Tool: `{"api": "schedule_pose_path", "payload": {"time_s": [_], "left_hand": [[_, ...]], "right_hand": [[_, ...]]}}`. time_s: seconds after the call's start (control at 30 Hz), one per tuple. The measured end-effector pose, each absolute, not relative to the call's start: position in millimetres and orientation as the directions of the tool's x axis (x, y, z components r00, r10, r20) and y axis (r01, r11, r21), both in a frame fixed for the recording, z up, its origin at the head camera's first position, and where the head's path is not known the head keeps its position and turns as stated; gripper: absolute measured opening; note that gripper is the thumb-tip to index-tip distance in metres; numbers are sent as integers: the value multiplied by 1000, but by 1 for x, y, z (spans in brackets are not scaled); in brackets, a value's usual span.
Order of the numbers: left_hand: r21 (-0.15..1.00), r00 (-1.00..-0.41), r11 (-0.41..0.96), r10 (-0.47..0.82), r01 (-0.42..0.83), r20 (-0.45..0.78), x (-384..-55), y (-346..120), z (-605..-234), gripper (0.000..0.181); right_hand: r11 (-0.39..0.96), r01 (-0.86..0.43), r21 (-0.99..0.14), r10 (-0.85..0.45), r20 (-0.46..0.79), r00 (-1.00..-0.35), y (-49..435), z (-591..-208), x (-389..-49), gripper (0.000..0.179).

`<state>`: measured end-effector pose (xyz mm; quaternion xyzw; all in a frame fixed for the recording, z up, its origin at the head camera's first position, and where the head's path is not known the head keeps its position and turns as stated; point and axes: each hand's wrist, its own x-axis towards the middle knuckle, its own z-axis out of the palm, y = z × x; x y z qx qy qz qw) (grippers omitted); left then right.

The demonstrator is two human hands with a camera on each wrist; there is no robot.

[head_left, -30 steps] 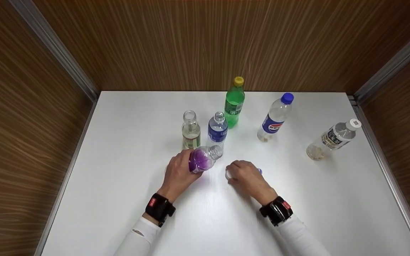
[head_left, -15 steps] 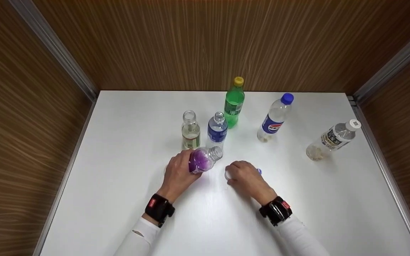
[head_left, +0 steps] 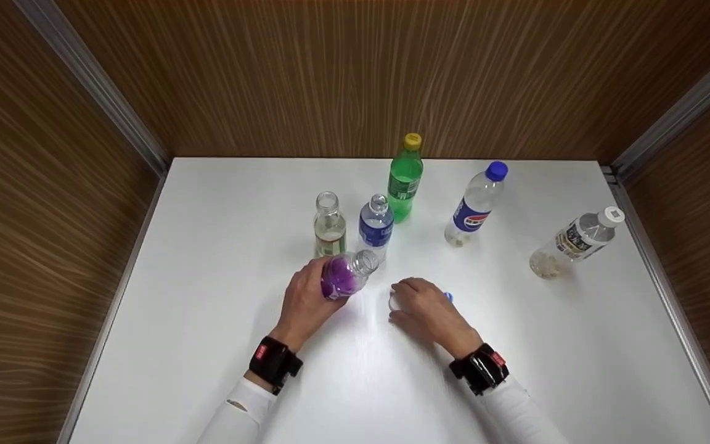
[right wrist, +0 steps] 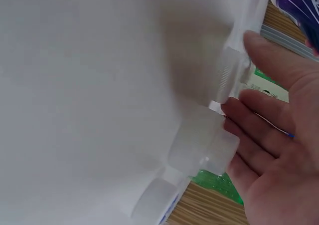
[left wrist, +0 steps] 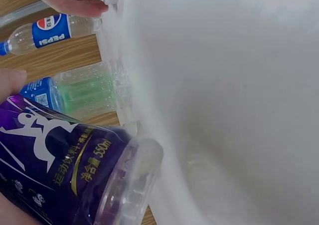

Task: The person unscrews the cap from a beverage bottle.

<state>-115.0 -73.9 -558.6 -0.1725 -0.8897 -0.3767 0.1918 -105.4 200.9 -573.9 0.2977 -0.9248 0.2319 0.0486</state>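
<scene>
My left hand [head_left: 307,297] grips an uncapped clear bottle with a purple label [head_left: 338,282] round its body. The bottle leans right, its open mouth toward my right hand. In the left wrist view, its clear base [left wrist: 137,185] shows close over the white table. My right hand [head_left: 428,309] is low over the table, its thumb spread from the fingers. A ridged white bottle cap [right wrist: 225,78] lies between thumb and index finger, the thumb apart from it. Beside it, in the right wrist view, are a translucent cap [right wrist: 197,142] and a white cap with a blue inside [right wrist: 153,202].
Beyond my hands stand an uncapped clear bottle [head_left: 330,229] and an uncapped blue-labelled bottle [head_left: 375,229]. Farther back is a green bottle [head_left: 405,177] with a yellow cap. A Pepsi bottle [head_left: 473,213] and a white-capped bottle [head_left: 579,237] stand right. Wood-grain walls [head_left: 355,74] enclose the table.
My left hand and the purple-labelled bottle have shifted slightly left, with the mouth tipped up a little. My right thumb has moved away from the white cap; the hand otherwise stays in place.
</scene>
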Motion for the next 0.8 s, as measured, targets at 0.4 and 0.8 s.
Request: {"api": "schedule_pose_path", "payload": {"time_s": [0.4, 0.8], "left_hand": [[783, -900, 497, -8, 374, 435, -113, -87, -553, 82], [919, -902, 258, -239, 297, 359, -132, -112, -553, 73]], "right_hand": [[740, -460, -490, -278, 400, -873, 220, -550, -100, 34], [751, -416, -513, -163, 467, -869, 247, -547, -89, 35]]}}
